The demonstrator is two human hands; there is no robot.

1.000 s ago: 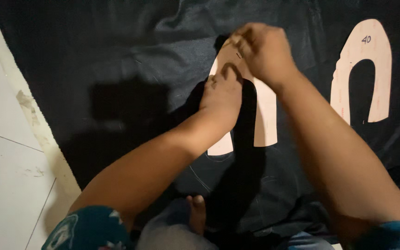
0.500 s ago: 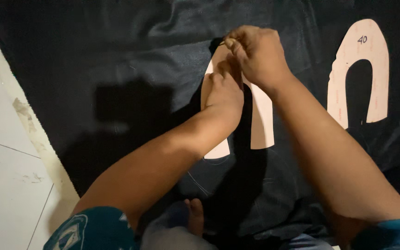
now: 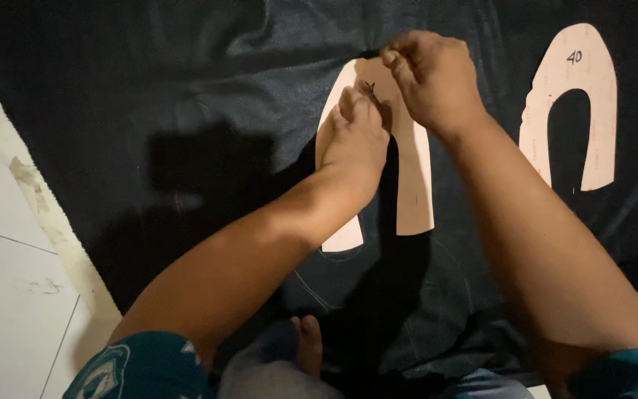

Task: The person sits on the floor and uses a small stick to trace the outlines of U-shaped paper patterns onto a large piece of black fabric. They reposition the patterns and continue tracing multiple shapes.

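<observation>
Down on the floor, at the far left, pale tiles (image 3: 9,295) show beside a big sheet of black cloth (image 3: 186,111) that is spread out flat, its edge running slantwise along them. Moving right, the person's left hand (image 3: 356,144) lies palm down on a pinkish arch-shaped paper pattern (image 3: 413,192), fingers held close together and pressed flat, which looks meant to keep the pattern from sliding on the cloth. Just beside it, the right hand (image 3: 433,77) sits at the top curve of the same pattern, fingers curled in and bunched at the tips as if pinching something small against the edge; what it grips I cannot tell. The pattern's two legs point back toward the person. Further right, well apart, a second arch-shaped pattern (image 3: 599,111) lies loose on the cloth, untouched. Near the bottom, between the forearms, a bare toe (image 3: 306,343) peeks out.
</observation>
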